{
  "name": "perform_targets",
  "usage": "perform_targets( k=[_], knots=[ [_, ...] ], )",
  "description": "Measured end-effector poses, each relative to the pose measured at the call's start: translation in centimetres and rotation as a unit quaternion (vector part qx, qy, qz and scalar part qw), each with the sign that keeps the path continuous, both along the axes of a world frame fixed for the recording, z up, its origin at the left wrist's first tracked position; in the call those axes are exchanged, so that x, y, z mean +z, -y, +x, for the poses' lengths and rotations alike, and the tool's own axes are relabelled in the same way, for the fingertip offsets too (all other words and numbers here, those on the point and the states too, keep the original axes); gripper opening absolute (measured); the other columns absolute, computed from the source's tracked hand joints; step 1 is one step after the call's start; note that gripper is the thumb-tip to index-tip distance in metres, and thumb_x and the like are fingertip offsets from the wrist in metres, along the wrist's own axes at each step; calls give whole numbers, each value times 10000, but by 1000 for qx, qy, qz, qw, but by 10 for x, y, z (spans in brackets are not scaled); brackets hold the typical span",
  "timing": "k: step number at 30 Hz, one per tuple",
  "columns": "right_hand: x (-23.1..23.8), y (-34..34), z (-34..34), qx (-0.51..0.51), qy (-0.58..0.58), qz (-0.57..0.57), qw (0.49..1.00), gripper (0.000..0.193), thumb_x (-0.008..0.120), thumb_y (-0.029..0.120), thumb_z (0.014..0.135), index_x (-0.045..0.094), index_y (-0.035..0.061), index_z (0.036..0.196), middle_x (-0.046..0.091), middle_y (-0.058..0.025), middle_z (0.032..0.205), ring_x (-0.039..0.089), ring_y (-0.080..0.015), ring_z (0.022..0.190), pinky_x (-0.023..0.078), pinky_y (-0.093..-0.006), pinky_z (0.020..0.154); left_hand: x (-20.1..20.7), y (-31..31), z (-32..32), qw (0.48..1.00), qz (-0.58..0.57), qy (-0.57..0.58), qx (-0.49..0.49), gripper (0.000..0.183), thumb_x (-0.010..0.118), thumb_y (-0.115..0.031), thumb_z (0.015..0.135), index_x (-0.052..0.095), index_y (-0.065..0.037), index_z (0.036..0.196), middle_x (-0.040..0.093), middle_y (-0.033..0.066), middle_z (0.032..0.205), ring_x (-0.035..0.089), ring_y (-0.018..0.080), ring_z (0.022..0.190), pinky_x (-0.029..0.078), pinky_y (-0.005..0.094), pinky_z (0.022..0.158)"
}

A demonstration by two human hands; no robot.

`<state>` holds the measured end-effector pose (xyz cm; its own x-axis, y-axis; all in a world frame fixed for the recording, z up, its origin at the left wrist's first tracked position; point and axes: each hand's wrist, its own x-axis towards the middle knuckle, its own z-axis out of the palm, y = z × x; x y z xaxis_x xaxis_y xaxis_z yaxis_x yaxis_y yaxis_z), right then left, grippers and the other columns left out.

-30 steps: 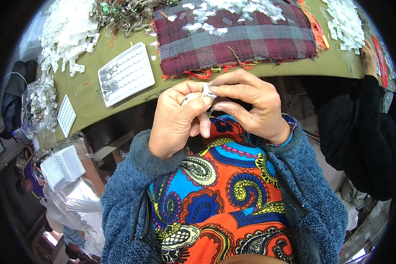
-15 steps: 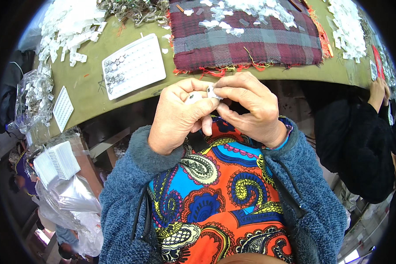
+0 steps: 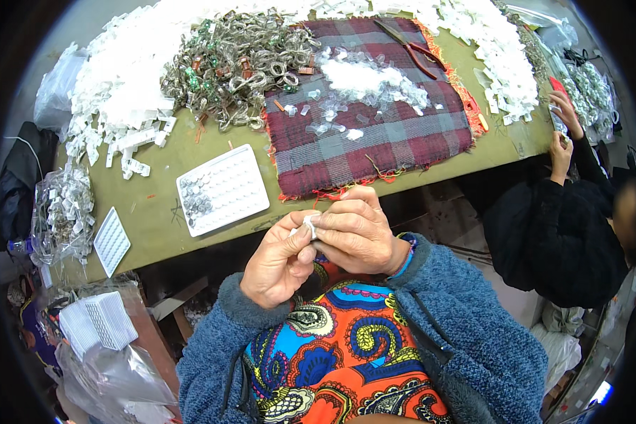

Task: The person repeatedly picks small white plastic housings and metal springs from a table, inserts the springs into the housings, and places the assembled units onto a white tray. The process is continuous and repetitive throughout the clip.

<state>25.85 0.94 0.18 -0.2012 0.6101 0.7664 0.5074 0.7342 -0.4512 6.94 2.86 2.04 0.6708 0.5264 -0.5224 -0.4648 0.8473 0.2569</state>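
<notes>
In front of my patterned apron, near the table's front edge, my two hands meet over a small white plastic piece (image 3: 309, 225). My left hand (image 3: 277, 263) is closed, thumb and fingers pinching the piece from one side. From the other side my right hand (image 3: 360, 232) grips it with bent fingertips, which cover most of it. Left of my hands lies a white dimpled tray (image 3: 249, 201), with several small silver round discs (image 3: 196, 201) grouped at its left side. Beyond my hands a plaid cloth (image 3: 364, 169) bears a heap of small translucent pieces (image 3: 374, 85).
Pliers (image 3: 411, 51) lie on the cloth. Behind the tray are tangled clear cords (image 3: 244, 67) and a pile of white pieces (image 3: 120, 85). A second tray (image 3: 112, 242) and a filled plastic bag (image 3: 62, 208) sit at left. At right, a co-worker's hands (image 3: 562, 141) hold something small.
The view has tilted, showing more of the table's far side, pliers included. Both hands have shifted left and lower in view, and my fingers now cover more of the white piece.
</notes>
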Motion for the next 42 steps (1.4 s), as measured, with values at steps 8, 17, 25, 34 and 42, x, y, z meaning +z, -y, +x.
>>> perform_targets(
  k=[8,17,25,34,42],
  knots=[
    [29,-57,61,-210,-32,-234,949,79,693,-41,819,668,-28,892,641,-89,816,621,-159,704,487,-270,637,-20,-10,-7,986,157,51,3,249,631,-66,943,598,-2,1182,679,226,1060,678,135,724,477,184,484],
    [26,-96,70,-235,39,-253,938,69,697,25,810,701,-10,869,641,-159,832,647,-340,756,514,-379,688,-18,-18,-4,991,135,-4,13,231,593,-91,974,573,2,1184,675,221,1054,689,141,704,518,184,479],
    [30,-80,34,-112,58,-216,968,64,700,51,820,679,19,872,611,-120,865,642,-332,755,522,-386,673,-22,-14,-5,987,157,-39,-7,243,613,-143,972,563,-26,1180,673,218,1039,623,124,620,439,195,450],
    [9,-83,10,-116,208,-158,958,116,671,20,835,649,10,948,583,-134,856,618,-343,783,506,-407,677,-21,-2,-15,986,159,-41,-15,254,594,-149,985,548,-17,1197,687,197,1061,636,114,647,454,186,464],
    [34,-42,-18,-79,-92,-286,950,86,655,5,870,623,-17,946,648,-101,797,646,-163,665,524,-293,623,-24,12,-41,983,162,69,53,256,556,-148,1009,573,-5,1221,655,173,1140,688,144,857,594,220,646]
  ],
)
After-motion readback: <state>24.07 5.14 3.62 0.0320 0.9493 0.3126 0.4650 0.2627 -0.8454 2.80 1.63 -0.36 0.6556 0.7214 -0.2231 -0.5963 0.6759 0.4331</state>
